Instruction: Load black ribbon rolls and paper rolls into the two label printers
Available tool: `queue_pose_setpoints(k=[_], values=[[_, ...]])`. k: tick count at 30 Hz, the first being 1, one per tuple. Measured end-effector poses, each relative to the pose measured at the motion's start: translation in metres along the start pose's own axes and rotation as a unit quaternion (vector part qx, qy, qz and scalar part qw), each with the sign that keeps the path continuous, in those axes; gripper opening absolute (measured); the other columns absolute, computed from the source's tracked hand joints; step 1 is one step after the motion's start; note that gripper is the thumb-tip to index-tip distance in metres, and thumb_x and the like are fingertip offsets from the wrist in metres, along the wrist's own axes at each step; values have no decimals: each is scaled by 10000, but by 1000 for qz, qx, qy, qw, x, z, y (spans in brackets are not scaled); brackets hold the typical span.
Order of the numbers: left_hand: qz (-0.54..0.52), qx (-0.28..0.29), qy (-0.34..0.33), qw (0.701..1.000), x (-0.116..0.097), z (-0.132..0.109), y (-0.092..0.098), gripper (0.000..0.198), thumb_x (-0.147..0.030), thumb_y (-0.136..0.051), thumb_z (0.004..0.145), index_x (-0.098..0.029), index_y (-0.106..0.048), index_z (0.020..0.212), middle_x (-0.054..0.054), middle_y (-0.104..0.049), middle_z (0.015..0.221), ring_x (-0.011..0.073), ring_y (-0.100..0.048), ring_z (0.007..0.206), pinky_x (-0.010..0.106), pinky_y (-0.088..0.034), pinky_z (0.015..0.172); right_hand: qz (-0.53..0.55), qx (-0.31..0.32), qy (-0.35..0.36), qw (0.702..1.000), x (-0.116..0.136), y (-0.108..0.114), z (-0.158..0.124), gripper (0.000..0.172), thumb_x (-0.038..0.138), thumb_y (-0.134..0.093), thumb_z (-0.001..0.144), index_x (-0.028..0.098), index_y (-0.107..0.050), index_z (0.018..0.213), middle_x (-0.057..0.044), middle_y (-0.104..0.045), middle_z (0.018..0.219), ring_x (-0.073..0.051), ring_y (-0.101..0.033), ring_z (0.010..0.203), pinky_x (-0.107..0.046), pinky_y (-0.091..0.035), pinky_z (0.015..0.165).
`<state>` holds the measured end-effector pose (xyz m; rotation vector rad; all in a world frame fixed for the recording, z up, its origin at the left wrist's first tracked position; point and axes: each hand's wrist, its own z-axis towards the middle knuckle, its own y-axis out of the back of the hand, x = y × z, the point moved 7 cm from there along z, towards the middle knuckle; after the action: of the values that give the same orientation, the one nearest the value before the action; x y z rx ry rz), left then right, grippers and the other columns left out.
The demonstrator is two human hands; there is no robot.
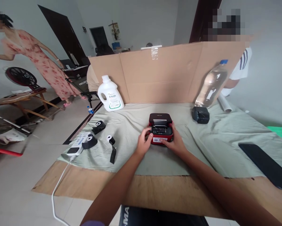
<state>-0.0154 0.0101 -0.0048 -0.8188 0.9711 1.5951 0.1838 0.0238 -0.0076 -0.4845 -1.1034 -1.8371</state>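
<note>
A small red and black label printer (pixel 160 128) sits on the grey-green cloth (pixel 155 157) with its lid tipped open. My left hand (pixel 144 142) grips its left front side, fingers curled against the casing. My right hand (pixel 175 141) holds the right front side, thumb lying along the front label. Left of the hands lie three black tape rolls: one (pixel 99 126) farther back, one (pixel 89 141) by the power strip, and one (pixel 111 141) with a loose black strip hanging from it.
A white detergent jug (pixel 110 93) and a clear water bottle (pixel 211 84) stand against a cardboard screen (pixel 164 72). A second black printer (pixel 200 115) sits at back right; a black phone (pixel 266 164) lies at right. A white power strip (pixel 77 144) trails a cable. People stand at left and behind the screen.
</note>
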Motion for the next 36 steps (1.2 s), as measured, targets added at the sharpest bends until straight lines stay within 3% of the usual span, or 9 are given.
queue_pose_setpoints(k=[5,10,16,19,21,23,27,32,36], values=[[-42,15,-13,999,-3,-2,-3,394,-428,-568,934,-210,-555,1262,135,-532,1470,245,-574,1289,380,-475,1068,-4,1,-11,1000,0,2,0,1070,497,-796,719,239,-227,1587,-156,-473,1516,-360,-526,1309,-557,-460,1053],[-42,19,-11,999,-1,-5,-1,383,-408,-568,942,-208,-559,1268,140,-483,1517,255,-559,1313,397,-467,1090,-23,-4,-5,1000,8,6,0,982,481,-807,704,232,-346,1535,-155,-544,1442,-347,-575,1224,-549,-490,1012],[-36,7,-9,999,-2,-10,3,386,-379,-605,921,-209,-568,1266,138,-506,1500,257,-594,1264,393,-488,1066,5,19,-1,1000,9,5,-2,906,502,-789,720,245,-388,1491,-150,-469,1523,-348,-517,1326,-542,-462,1054],[-32,-3,-6,999,-5,-9,6,431,-384,-625,905,-207,-551,1290,135,-559,1448,254,-592,1267,389,-487,1067,22,36,5,999,15,13,8,634,523,-630,862,241,-493,1413,-140,-463,1534,-329,-508,1343,-513,-485,1019],[-32,-4,-7,999,-7,-8,7,481,-388,-628,902,-204,-518,1333,132,-599,1399,251,-579,1286,391,-477,1081,30,27,16,999,24,22,24,436,502,-461,962,245,-613,1280,-113,-549,1463,-295,-530,1320,-500,-458,1046],[-38,-2,-7,999,-8,-7,7,519,-387,-622,906,-203,-485,1372,129,-613,1381,249,-567,1304,395,-465,1099,33,21,8,999,30,29,45,409,486,-391,990,254,-682,1160,-90,-657,1324,-274,-579,1251,-490,-433,1070],[-53,5,-7,999,-7,-7,6,556,-373,-611,916,-206,-444,1419,133,-549,1461,254,-520,1360,399,-438,1132,33,94,-36,994,38,20,79,393,494,-446,956,245,-703,1119,-66,-732,1146,-266,-650,1096,-460,-481,995],[-63,13,-8,998,-8,-7,6,564,-363,-605,922,-217,-427,1436,132,-511,1498,253,-503,1378,400,-436,1136,6,180,-39,983,51,6,94,373,430,-420,946,208,-718,908,-47,-768,836,-210,-682,753,-367,-543,743],[-48,11,-12,999,-11,-6,8,553,-351,-606,920,-221,-439,1431,123,-534,1478,249,-506,1375,387,-439,1133,-117,240,-21,963,51,-7,115,298,269,-465,889,214,-758,889,-51,-782,859,-214,-692,734,-366,-545,747]])
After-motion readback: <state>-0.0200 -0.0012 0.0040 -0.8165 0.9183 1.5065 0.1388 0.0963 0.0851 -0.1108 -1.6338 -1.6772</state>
